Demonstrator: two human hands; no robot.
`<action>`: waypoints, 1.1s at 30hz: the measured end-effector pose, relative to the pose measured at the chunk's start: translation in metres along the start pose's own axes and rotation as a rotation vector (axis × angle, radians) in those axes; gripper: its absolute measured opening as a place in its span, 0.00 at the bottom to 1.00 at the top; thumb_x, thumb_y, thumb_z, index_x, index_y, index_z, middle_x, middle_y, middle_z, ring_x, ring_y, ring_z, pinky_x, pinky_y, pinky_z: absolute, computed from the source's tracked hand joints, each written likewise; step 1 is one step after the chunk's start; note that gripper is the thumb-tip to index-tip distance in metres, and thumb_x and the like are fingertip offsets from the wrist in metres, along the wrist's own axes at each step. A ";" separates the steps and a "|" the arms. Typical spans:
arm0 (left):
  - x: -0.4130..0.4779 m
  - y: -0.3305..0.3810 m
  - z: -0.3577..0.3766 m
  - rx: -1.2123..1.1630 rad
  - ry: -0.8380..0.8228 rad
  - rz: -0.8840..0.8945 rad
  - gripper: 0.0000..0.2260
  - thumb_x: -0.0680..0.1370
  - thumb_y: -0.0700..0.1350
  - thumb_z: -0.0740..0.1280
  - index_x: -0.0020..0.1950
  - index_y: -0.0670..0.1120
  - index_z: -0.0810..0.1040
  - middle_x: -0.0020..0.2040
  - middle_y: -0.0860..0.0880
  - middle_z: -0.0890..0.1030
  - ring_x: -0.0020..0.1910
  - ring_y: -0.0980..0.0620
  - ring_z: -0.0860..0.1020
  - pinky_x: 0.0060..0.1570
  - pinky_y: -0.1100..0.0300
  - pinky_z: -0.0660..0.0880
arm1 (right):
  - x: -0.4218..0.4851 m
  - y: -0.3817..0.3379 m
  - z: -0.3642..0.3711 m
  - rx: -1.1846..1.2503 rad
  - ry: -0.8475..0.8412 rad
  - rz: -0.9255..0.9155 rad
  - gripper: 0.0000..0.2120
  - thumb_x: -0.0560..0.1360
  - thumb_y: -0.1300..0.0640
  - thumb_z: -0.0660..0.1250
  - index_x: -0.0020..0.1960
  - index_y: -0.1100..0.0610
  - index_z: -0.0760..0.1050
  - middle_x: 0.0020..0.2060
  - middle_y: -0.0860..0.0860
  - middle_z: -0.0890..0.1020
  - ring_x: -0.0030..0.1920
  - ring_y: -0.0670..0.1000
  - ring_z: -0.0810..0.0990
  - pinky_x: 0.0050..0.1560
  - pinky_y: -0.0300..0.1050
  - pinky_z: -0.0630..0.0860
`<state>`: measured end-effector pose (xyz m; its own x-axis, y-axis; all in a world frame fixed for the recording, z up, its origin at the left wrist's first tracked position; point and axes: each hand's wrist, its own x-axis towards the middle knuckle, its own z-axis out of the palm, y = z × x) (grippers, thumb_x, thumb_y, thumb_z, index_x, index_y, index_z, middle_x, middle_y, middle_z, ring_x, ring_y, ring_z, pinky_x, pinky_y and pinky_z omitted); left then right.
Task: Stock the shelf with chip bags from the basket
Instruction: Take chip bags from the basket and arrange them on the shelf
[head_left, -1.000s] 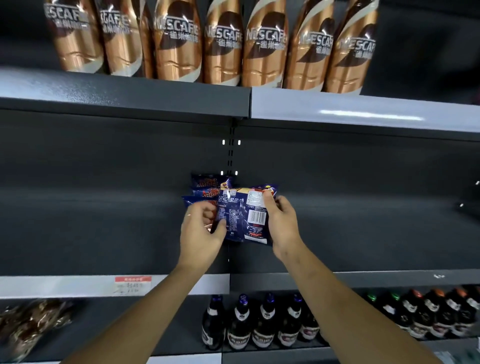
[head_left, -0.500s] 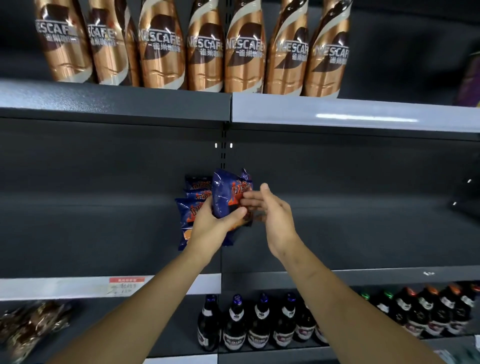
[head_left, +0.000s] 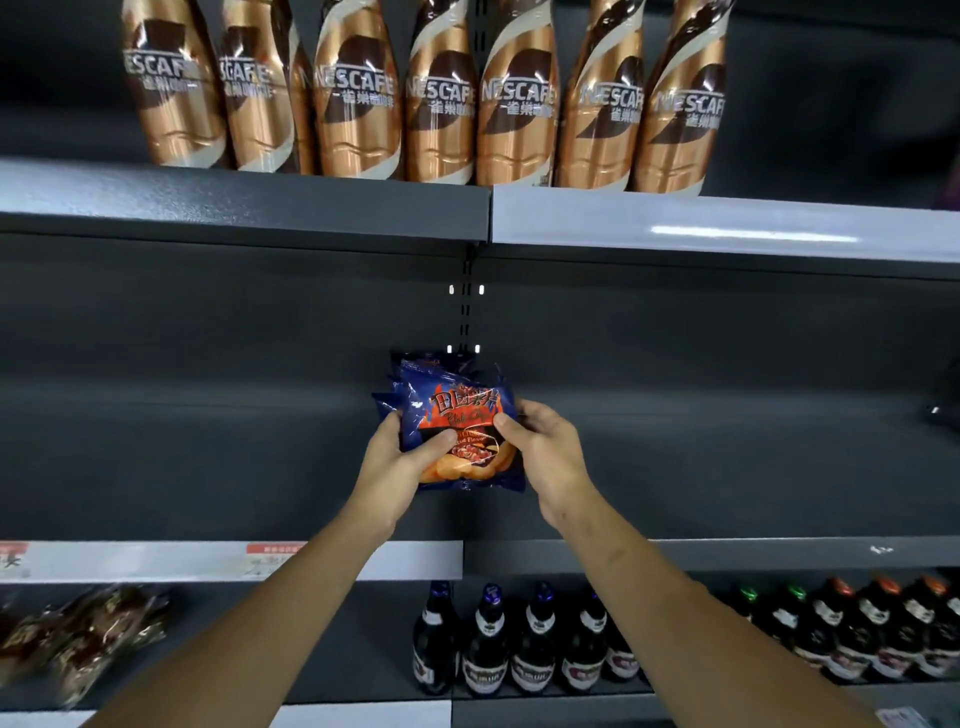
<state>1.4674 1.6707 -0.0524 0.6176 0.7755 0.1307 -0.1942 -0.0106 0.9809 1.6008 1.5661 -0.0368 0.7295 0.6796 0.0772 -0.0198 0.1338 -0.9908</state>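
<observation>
A blue chip bag (head_left: 460, 415) with an orange label stands upright on the dark middle shelf (head_left: 208, 467), its front facing me. My left hand (head_left: 397, 467) grips its lower left side, thumb across the front. My right hand (head_left: 540, 452) holds its right edge with curled fingers. Behind it stand more blue chip bags (head_left: 415, 364), mostly hidden. The basket is out of view.
Copper Nescafe bottles (head_left: 436, 98) line the upper shelf. Dark glass bottles (head_left: 535, 644) fill the lower shelf at centre and right. Brown wrapped packs (head_left: 78, 639) lie at the lower left. A price tag (head_left: 272, 558) sits on the shelf edge.
The front bag was turned from its printed back to its label side and set upright. My right hand closed onto its right edge; my left hand shifted to its lower left.
</observation>
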 end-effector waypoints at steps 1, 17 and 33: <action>0.000 -0.001 -0.005 -0.003 0.009 -0.016 0.17 0.75 0.39 0.74 0.62 0.46 0.77 0.53 0.47 0.86 0.52 0.48 0.85 0.51 0.55 0.80 | 0.000 0.003 0.004 -0.010 0.005 0.001 0.08 0.79 0.61 0.69 0.52 0.49 0.79 0.52 0.51 0.85 0.53 0.51 0.85 0.55 0.49 0.83; 0.020 -0.051 -0.053 0.358 0.130 -0.165 0.13 0.76 0.42 0.72 0.58 0.45 0.73 0.52 0.49 0.81 0.52 0.50 0.80 0.53 0.52 0.76 | 0.011 0.070 0.034 -0.293 0.114 0.097 0.06 0.78 0.58 0.71 0.48 0.47 0.78 0.45 0.45 0.85 0.50 0.48 0.84 0.59 0.52 0.81; 0.006 -0.022 -0.050 0.426 0.368 0.128 0.05 0.79 0.43 0.68 0.52 0.44 0.73 0.45 0.48 0.77 0.43 0.52 0.76 0.40 0.62 0.69 | 0.006 0.050 0.020 -0.106 0.178 0.086 0.12 0.79 0.55 0.70 0.62 0.53 0.77 0.51 0.44 0.81 0.53 0.45 0.80 0.63 0.49 0.77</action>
<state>1.4373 1.7065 -0.0803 0.2884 0.9192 0.2681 0.1214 -0.3129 0.9420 1.5905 1.5911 -0.0838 0.8374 0.5463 -0.0194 -0.0221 -0.0016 -0.9998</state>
